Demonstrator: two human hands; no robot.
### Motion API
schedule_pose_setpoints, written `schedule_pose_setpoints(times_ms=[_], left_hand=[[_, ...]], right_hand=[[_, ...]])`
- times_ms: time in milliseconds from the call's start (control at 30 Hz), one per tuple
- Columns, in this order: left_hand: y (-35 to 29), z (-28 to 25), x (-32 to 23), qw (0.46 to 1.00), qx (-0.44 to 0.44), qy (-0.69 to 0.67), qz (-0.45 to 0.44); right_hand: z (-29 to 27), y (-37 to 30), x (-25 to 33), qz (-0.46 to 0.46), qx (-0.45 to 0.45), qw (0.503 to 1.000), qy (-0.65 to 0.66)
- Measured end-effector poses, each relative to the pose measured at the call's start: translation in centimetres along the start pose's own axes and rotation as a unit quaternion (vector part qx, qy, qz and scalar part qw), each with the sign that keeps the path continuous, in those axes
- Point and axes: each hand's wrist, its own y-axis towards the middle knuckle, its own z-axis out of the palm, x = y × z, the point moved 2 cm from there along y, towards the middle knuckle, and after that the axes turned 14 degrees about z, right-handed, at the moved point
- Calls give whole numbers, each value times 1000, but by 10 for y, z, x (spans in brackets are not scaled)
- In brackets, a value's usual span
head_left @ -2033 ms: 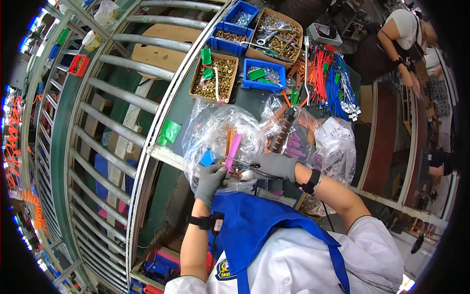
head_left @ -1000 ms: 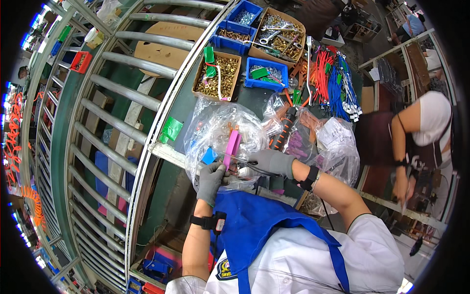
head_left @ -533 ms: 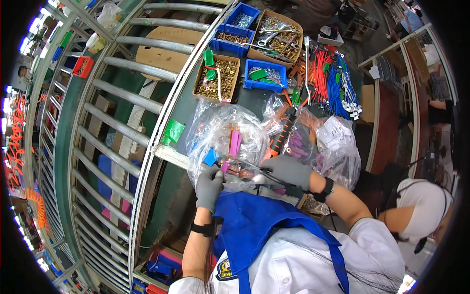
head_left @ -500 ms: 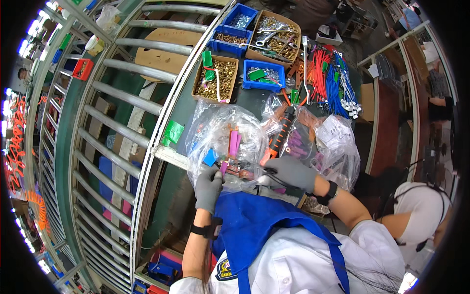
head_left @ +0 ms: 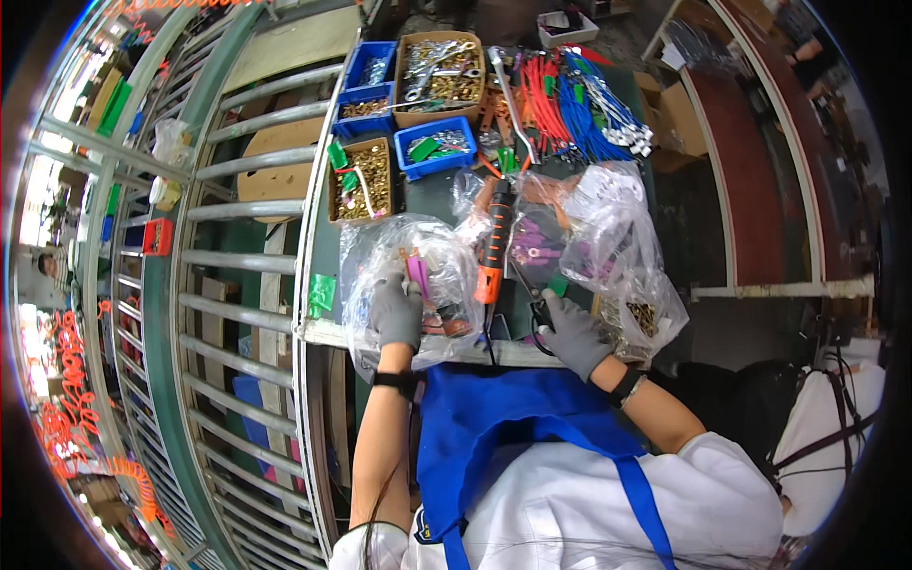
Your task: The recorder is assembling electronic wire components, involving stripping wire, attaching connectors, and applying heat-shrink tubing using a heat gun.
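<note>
In a grey glove, my left hand (head_left: 395, 315) reaches over the open clear plastic bag (head_left: 366, 252) at the table's front left. Its fingertips lie against a copper piece with a purple sleeve (head_left: 419, 273); their grip is blurred. My right hand (head_left: 578, 338), gloved too, is closed around the black loop handles of scissors (head_left: 543, 318), whose blades point up and away from me. Between my hands lies an orange and black power screwdriver (head_left: 496, 237), its orange end toward me. More purple-sleeved parts (head_left: 534, 249) show through plastic behind the scissors.
Farther back stand a carton of brass fittings (head_left: 366, 180), a blue bin of small hardware (head_left: 435, 147) and a box with wrenches (head_left: 442, 71). Red wires (head_left: 541, 100) and blue wires (head_left: 578, 119) lie at the back right. A roller conveyor (head_left: 252, 258) runs along the left.
My left hand has moved forward into the bag, and the blue and purple bits at its fingers no longer show there. My right hand has drawn away to the right with the scissors. The view has turned.
</note>
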Motion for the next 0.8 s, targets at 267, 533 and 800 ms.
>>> schedule_pose_setpoints(times_ms=[267,533,800], left_hand=[[22,19,13,988,-3,-138,-72],[6,-18,23,905,-47,-403,-129],[-52,-75,25,827,-111,-518,-190]], right_hand=[[11,-27,-29,-30,18,999,-35],[-28,7,54,-137,-103,984,46],[16,90,210,-103,55,992,48]])
